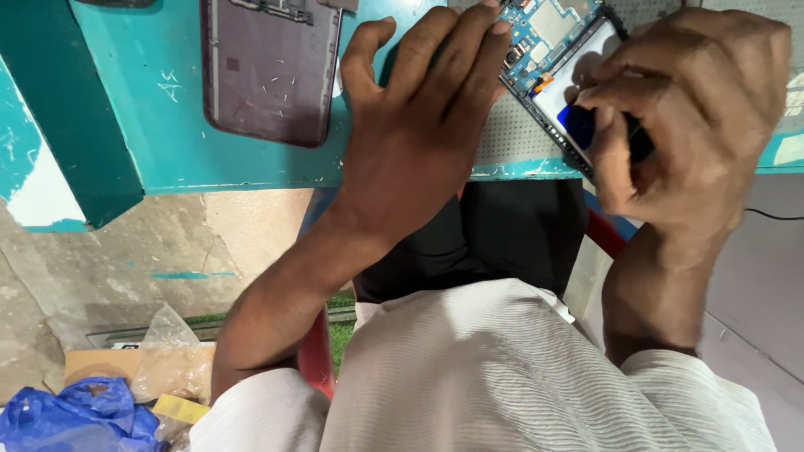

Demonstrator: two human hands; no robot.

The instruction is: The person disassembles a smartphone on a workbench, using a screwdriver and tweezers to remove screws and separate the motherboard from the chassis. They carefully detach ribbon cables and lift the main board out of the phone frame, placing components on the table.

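Your left hand [419, 125] lies flat on the teal table [159, 92], fingers stretched out and close together, the fingertips pressing on the near-left corner of an opened phone [548, 59]. That phone sits at the far right of the tabletop on a grey dotted mat [511, 138], its blue circuit board and white inner panel bared.

Your right hand [687, 125] is curled tight over the phone's right side, thumb and fingers pinched on a small dark-handled tool [586, 125] with a blue part showing between them; its tip is hidden, so you cannot tell what it touches.

Well to the left lies a separate phone back cover [268, 71], inner side up, purplish and scratched. Down on the floor, near left, sit a blue plastic bag [75, 418], clear wrapping and a piece of cardboard [96, 364].
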